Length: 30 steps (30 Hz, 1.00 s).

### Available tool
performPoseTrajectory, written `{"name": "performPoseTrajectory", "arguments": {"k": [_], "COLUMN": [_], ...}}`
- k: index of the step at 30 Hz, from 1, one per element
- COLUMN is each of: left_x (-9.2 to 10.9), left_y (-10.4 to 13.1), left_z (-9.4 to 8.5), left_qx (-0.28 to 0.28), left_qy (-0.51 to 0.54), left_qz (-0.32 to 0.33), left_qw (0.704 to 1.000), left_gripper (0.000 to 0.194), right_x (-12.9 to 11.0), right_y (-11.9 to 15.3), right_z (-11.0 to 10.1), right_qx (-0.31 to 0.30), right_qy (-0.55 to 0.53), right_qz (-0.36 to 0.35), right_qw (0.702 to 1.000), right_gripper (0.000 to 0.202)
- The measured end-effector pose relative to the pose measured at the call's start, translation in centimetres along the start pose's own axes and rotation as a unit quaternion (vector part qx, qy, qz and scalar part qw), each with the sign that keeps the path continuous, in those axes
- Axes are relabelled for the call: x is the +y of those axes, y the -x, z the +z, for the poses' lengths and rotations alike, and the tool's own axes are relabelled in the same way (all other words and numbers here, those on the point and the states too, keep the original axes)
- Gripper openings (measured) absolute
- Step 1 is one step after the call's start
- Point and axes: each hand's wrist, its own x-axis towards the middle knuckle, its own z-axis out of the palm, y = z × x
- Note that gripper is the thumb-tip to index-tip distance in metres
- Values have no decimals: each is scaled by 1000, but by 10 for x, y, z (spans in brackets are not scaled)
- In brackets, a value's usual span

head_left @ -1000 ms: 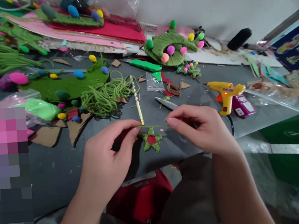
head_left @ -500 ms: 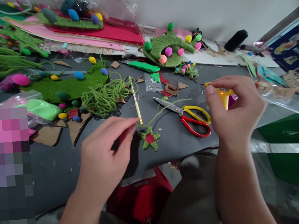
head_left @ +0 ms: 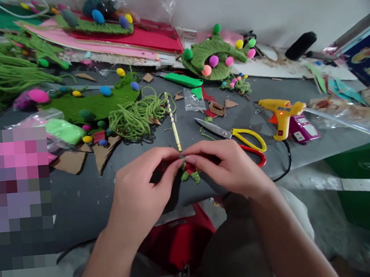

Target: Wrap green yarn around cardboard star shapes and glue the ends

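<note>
A small green yarn-wrapped star [head_left: 193,176] with a red centre lies on the dark table, its upper part covered by my fingers. My left hand [head_left: 144,184] is closed in a pinch on the green yarn at the star's top. Meeting it from the other side, my right hand [head_left: 224,165] pinches the same yarn, with the fingertips of both hands almost touching. The yarn between them is mostly hidden. Just beyond my fingertips lies a pale yellow pencil [head_left: 174,126]. Scissors with yellow and red handles [head_left: 249,137] lie beside my right hand, which partly covers the red one.
A yellow glue gun [head_left: 279,109] stands at right, its cord hanging off the table edge. Loose green yarn [head_left: 132,117], a green cutter [head_left: 182,80], cardboard scraps [head_left: 70,161] and a green wreath with coloured balls [head_left: 219,52] lie farther back. A purple box [head_left: 304,129] sits beside the gun.
My right hand has left the glue gun, which now stands on the table, and has come left to the star, pinching the yarn. My left hand stays at the star.
</note>
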Motion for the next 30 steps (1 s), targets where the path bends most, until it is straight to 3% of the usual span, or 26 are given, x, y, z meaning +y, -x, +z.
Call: {"name": "performPoseTrajectory", "arguments": {"k": [4, 11, 20, 24, 25, 26, 27, 29, 30], "left_x": [-3, -7, -5, -6, -6, -7, -8, -11, -14], "left_y": [-1, -4, -4, -4, -5, -6, -6, -9, -10], "left_z": [2, 7, 9, 6, 4, 1, -2, -9, -13], "left_qx": [-8, -70, -77, -72, -70, -62, -49, -8, 17], "left_qy": [9, 63, 60, 60, 58, 54, 50, 33, 20], "left_qz": [23, 62, 56, 40, 35, 31, 25, 9, -1], "left_qw": [1000, 994, 994, 995, 995, 996, 997, 999, 1000], "left_gripper": [9, 17, 17, 17, 17, 17, 16, 15, 14], "right_x": [-4, 3, 4, 7, 8, 8, 8, 6, 4], "right_y": [1, 7, 9, 8, 7, 5, 2, -5, -8], "right_z": [-8, -16, -24, -35, -38, -42, -46, -53, -56], "right_qx": [-5, -16, -2, -33, -12, 50, 152, 360, 429], "right_qy": [55, 139, 163, 166, 177, 196, 217, 239, 241], "right_qz": [-2, 6, 29, 22, 14, -2, -20, -52, -65], "right_qw": [998, 990, 986, 985, 984, 979, 964, 900, 868], "right_gripper": [19, 14, 16, 13, 13, 11, 10, 17, 25]}}
